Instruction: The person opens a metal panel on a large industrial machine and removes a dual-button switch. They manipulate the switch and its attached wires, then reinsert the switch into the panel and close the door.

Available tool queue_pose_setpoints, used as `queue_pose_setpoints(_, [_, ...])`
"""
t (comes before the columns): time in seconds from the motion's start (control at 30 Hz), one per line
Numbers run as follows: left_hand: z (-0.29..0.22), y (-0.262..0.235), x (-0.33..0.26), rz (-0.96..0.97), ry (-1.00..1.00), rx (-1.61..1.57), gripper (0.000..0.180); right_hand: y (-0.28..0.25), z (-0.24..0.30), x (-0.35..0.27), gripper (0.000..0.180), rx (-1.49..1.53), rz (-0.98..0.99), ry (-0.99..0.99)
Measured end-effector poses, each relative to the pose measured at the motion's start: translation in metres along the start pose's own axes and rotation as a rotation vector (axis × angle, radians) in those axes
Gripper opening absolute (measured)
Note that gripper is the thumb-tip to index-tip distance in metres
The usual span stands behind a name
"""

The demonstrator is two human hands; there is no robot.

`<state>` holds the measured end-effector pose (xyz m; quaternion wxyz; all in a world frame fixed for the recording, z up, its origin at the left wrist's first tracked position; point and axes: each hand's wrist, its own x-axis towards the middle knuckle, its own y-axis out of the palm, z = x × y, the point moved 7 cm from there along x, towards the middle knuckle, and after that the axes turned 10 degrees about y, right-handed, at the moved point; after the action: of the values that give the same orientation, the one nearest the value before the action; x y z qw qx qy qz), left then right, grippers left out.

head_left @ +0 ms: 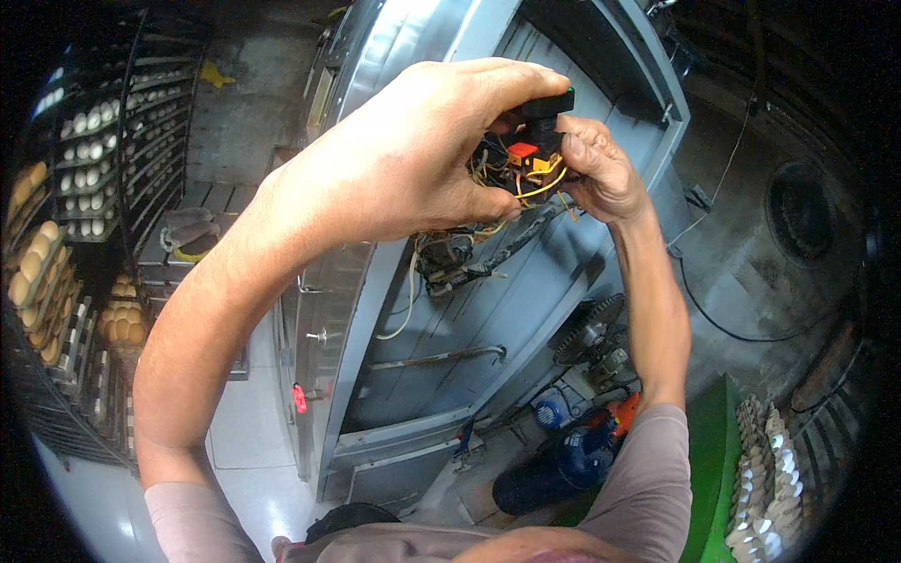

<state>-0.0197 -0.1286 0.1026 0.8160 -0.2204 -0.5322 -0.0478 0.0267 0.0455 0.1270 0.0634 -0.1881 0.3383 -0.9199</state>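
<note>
The black switch block (540, 127) with yellow wires (535, 183) is pinched by both hands' fingers: left hand (413, 155) at nine o'clock, right hand (601, 169) at three. Best steady it, easing wires gently.

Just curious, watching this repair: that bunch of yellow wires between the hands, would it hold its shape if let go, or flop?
Probably flop. The yellow wires are thin and already curl in loose loops between the left hand and right hand. They look light, so they would likely dangle from the small black part with the orange piece, not fall free, and might snag.
</note>
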Motion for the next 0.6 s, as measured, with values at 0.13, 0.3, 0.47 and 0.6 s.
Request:
queue_pose_setpoints(0.13, [-0.001,0.001,0.001,0.003,0.019,0.040,0.087,0.002,0.001,-0.003,0.048,0.020,-0.031,0.012])
queue_pose_setpoints(0.3, [-0.011,0.014,-0.004,-0.167,0.029,0.153,0.092,0.005,0.005,-0.002,0.044,0.065,-0.079,0.041])
queue_pose_setpoints(0.47, [-0.012,0.012,-0.006,-0.221,-0.015,0.166,0.083,-0.002,0.003,-0.002,0.041,0.020,-0.109,0.010])
queue_pose_setpoints(0.6, [-0.003,0.009,-0.003,-0.085,-0.192,-0.151,0.064,-0.007,-0.003,-0.003,0.048,-0.044,-0.074,-0.021])
